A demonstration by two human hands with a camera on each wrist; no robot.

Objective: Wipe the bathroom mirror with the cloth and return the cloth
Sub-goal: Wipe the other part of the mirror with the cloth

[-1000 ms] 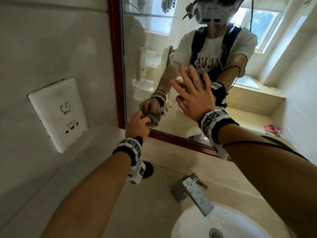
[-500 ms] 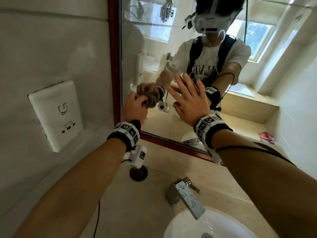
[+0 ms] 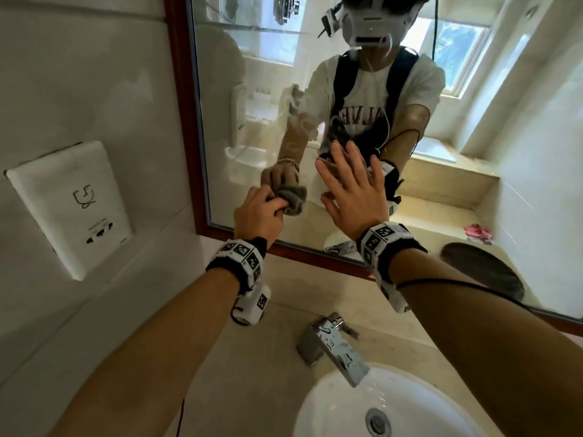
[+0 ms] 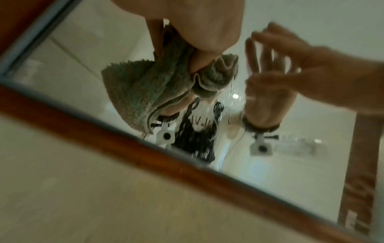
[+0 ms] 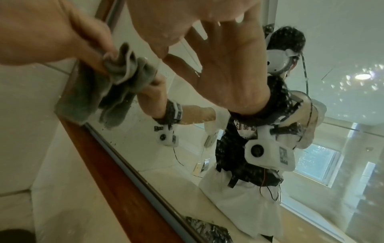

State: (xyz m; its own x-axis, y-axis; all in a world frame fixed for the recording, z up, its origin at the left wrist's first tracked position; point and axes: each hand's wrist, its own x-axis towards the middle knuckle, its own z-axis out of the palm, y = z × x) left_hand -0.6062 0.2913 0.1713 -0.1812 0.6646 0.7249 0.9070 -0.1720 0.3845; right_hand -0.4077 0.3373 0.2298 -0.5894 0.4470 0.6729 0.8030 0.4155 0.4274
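Note:
The mirror [image 3: 220, 89] has a red-brown wooden frame [image 3: 179, 89]. My left hand [image 3: 260, 211] grips a bunched grey-green terry cloth [image 3: 291, 198] and holds it against the glass near the lower left corner, a little above the bottom frame. In the left wrist view the cloth [image 4: 145, 85] hangs from my fingers [image 4: 207, 32] against the glass, above the frame [image 4: 145, 148]. My right hand [image 3: 350, 187] lies open and flat on the glass just right of the cloth, fingers spread. The right wrist view shows the cloth [image 5: 122, 65] to the left of my right palm [image 5: 166, 16].
Below the mirror runs a beige counter [image 3: 220, 357] with a chrome faucet [image 3: 334, 348] and a white basin [image 3: 331, 405]. A white socket plate [image 3: 69, 206] sits on the left wall. A dark rounded object [image 3: 482, 272] stands by the mirror's lower edge at right.
My left hand has carried the cloth up from the mirror's bottom edge and then a little to the right across the glass. My right hand has stayed flat on the mirror.

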